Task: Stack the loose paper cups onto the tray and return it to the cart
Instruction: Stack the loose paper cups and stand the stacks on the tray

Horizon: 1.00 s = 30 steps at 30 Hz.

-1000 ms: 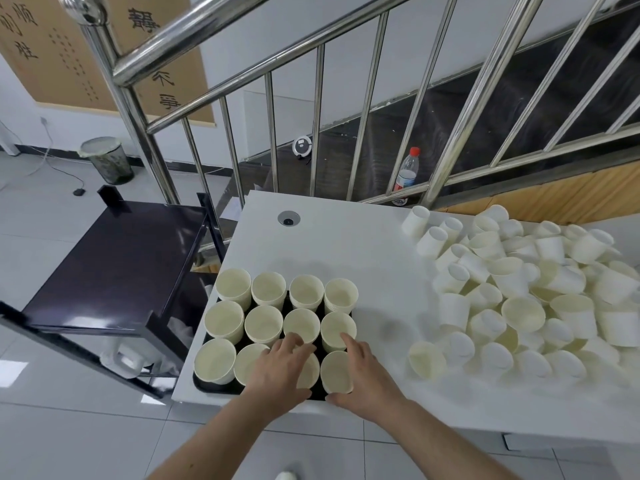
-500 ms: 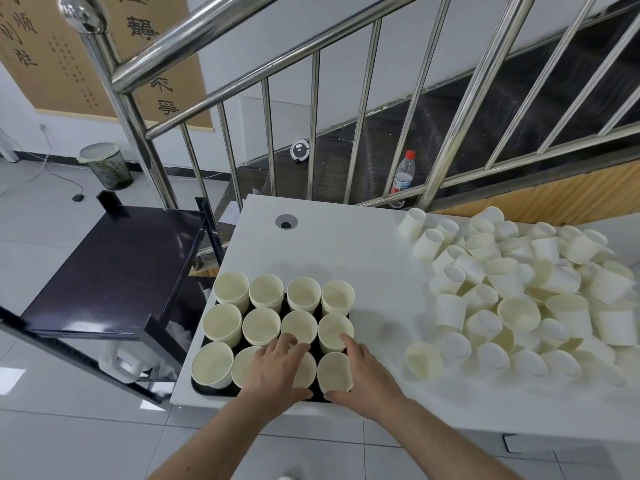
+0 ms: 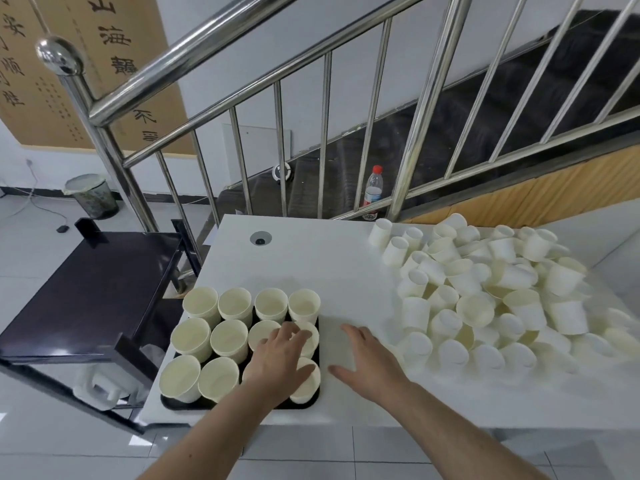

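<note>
Behind a white rectangular tabletop rises a stainless-steel stair railing, with a dark low cart standing just off the table's left edge. At the near left corner of the tabletop sits a black flat tray, filled with upright cream paper cups in a grid of four across and three deep. Along the right side of the tabletop, reaching to the far edge, lies a loose heap of tumbled cream paper cups, most on their sides or upside down.

The left hand rests over the tray's near right cups, its fingers spread and lightly bent across their rims; whether it pinches any of them I cannot tell, and it looks more like a steadying touch than a grip. The right hand lies flat and open on the bare tabletop just beside the tray's right edge, fingers straight and pointing toward the far edge, holding nothing.

The heap lies to the right of that open hand, its closest cups near the fingertips, so the right hand is clearly the nearer one for fetching the next cup. The tray's long side runs left to right, and the cart lies to its left, on the left hand's side.
</note>
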### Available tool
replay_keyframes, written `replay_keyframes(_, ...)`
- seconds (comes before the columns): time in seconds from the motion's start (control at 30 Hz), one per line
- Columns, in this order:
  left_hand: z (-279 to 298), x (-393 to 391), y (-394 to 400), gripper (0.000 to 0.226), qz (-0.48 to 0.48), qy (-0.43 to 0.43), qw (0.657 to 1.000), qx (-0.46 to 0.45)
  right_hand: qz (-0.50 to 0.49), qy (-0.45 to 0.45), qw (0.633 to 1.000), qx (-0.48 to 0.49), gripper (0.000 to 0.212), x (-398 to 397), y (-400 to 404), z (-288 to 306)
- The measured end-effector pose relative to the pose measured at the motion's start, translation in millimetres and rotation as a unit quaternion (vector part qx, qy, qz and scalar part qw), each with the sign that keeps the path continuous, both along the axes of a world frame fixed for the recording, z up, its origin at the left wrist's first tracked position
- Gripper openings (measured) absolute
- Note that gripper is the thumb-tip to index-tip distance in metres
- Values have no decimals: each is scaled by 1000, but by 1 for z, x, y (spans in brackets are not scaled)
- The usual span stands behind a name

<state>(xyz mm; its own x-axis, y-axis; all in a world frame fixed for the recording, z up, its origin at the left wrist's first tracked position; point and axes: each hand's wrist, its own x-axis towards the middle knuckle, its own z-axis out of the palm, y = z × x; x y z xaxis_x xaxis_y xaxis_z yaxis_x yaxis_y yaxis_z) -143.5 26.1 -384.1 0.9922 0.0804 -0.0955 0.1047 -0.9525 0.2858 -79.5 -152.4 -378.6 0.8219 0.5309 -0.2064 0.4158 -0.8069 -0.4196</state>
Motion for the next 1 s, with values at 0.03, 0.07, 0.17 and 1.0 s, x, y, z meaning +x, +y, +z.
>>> replay_keyframes(0.03,2,4,-8,53,-1,-5,1000,-8,-2,-5,1000,3,75,2,-6,1)
replay_keyframes(0.07,3,8,-16,53,0,-11,1000,-16,-3,-9,1000,7,74,5,-14,2)
replay_keyframes(0.17,6,19,-44,55,-4,-23,999,-36,-8,-18,1000,15,72,11,-40,6)
replay_keyframes(1.0,-11,188,-91,50,-17,-22,993,-118,-102,-16,989,-111,50,190,-101,1)
